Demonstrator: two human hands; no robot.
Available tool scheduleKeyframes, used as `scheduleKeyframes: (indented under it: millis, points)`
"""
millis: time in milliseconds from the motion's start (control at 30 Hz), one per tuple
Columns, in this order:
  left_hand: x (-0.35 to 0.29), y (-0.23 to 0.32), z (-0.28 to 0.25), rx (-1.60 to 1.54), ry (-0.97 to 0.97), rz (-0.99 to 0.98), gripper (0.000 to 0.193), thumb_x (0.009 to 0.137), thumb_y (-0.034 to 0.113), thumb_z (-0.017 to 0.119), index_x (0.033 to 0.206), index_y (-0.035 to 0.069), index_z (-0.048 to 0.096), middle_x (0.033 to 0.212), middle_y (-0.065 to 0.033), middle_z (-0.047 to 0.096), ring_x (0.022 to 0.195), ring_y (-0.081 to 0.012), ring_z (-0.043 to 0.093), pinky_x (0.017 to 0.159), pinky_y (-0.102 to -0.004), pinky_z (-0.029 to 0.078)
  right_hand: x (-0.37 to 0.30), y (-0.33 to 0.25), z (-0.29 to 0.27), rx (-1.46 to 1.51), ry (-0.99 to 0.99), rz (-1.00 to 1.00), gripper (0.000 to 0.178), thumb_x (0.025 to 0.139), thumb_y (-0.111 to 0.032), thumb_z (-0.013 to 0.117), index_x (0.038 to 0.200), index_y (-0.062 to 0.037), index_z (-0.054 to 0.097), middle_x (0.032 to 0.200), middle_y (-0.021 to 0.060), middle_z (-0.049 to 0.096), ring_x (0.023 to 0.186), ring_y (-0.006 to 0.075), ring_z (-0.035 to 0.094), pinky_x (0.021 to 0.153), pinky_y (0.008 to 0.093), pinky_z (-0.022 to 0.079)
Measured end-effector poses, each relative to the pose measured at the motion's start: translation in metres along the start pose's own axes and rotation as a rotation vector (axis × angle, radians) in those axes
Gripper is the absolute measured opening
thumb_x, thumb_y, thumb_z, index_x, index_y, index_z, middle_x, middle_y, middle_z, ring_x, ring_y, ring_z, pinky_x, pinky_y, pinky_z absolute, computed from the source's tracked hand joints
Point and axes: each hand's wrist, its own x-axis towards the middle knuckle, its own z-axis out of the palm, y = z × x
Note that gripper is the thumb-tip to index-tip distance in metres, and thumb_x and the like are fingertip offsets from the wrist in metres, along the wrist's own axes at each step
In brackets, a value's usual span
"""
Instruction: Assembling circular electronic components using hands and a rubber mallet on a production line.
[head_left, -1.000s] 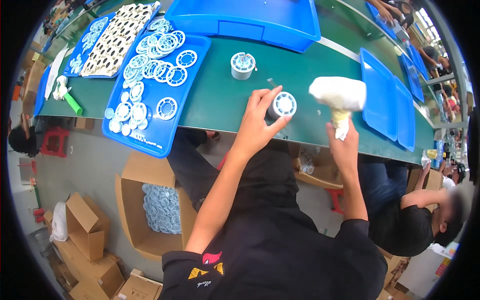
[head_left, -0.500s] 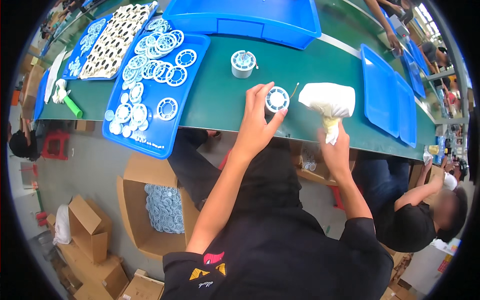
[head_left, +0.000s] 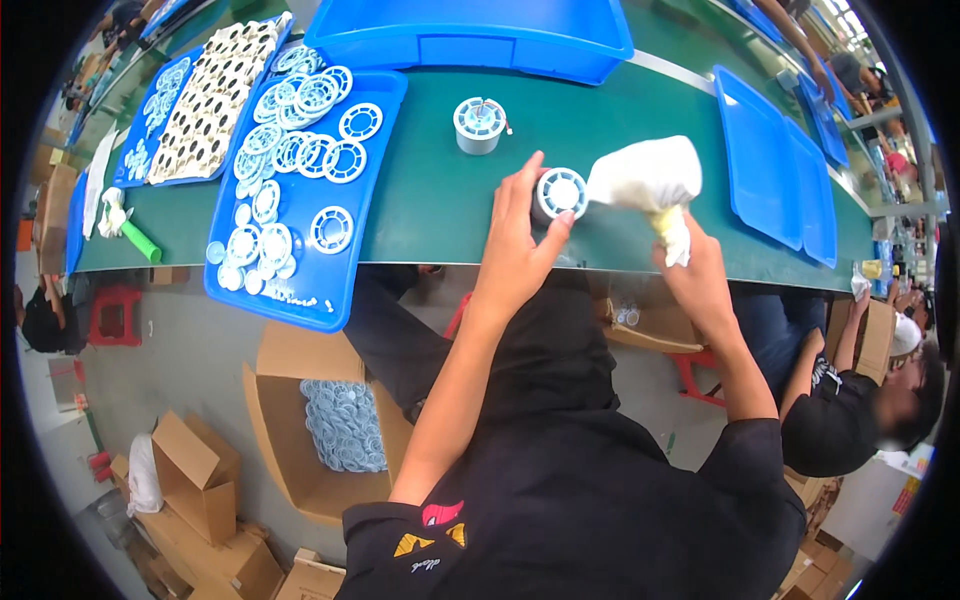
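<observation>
My left hand [head_left: 514, 240] grips a small round motor-like part [head_left: 562, 194] at the front of the green table. Its light, slotted disc face is turned up, with my fingers and thumb around its sides. My right hand [head_left: 697, 275] is closed round the handle of a hammer-shaped tool [head_left: 650, 172] wrapped in white cloth, yellowish at the neck. The narrower left end of its head comes right beside the part; whether they touch I cannot tell. Farther back stands a similar white cylindrical part [head_left: 479, 126] with a short wire.
A blue tray [head_left: 377, 200] of loose slotted rings and discs lies left. A large blue bin [head_left: 465, 52] stands behind, empty blue trays [head_left: 765, 165] lie right. Far left is a green-handled tool [head_left: 141, 241]. A cardboard box [head_left: 275, 420] of discs sits below; another person is at right.
The cloth-wrapped tool has moved left and its end has come up beside the part in my left hand. The part's thin wire no longer shows. My left hand keeps its grip.
</observation>
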Motion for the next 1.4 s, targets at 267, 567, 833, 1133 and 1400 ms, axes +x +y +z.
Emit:
scheduleKeyframes:
  millis: [267,567,833,1133,1400]
  points:
    - [0.003,-0.008,0.001,-0.057,-0.040,-0.016,0.074,0.097,0.013,0.066,0.160,0.000,0.030,0.144,-0.0189,0.058,0.135,-0.0353,0.052,0.118,-0.0456,0.034,0.021,0.005,-0.012,0.026,0.066,-0.005,0.040,0.084,0.000,0.066,0.124,0.0011,0.064,0.090,0.0207,0.068,0.081,0.0278,0.070,0.078,0.0362,0.053]
    - [0.000,0.003,0.006,-0.161,-0.026,-0.126,0.074,0.097,0.009,0.063,0.160,-0.002,0.028,0.142,-0.0198,0.058,0.133,-0.0324,0.055,0.115,-0.0436,0.040,0.077,-0.031,-0.043,-0.291,-0.306,-0.233,0.017,0.088,-0.005,0.065,0.103,-0.0018,0.059,0.089,0.0266,0.069,0.089,0.0484,0.066,0.073,0.0534,0.052]
    - [0.001,-0.001,-0.001,-0.097,0.002,-0.123,0.066,0.100,0.008,0.064,0.158,0.000,0.034,0.138,-0.0184,0.056,0.133,-0.0290,0.056,0.116,-0.0427,0.041,0.097,-0.049,-0.043,-0.490,-0.395,-0.277,0.016,0.084,-0.006,0.068,0.099,-0.0032,0.063,0.087,0.0240,0.071,0.083,0.0486,0.068,0.072,0.0541,0.053]
    - [0.020,-0.008,-0.046,0.396,0.215,0.035,0.063,0.086,0.019,0.082,0.144,0.015,0.056,0.156,-0.0260,0.034,0.140,-0.0443,0.043,0.116,-0.0493,0.040,0.087,0.065,0.007,-0.336,0.144,-0.047,0.040,0.087,-0.023,0.076,0.117,0.0007,0.064,0.101,0.0192,0.066,0.092,0.0353,0.065,0.081,0.0443,0.053]
    - [0.066,-0.018,-0.045,0.415,0.158,0.202,0.048,0.086,0.012,0.081,0.130,0.011,0.062,0.133,-0.0197,0.059,0.122,-0.0401,0.061,0.099,-0.0450,0.052,0.053,-0.027,0.077,-0.130,-0.125,-0.366,0.056,0.088,-0.031,0.081,0.136,-0.0113,0.061,0.124,0.0201,0.061,0.105,0.0402,0.067,0.087,0.0476,0.057]
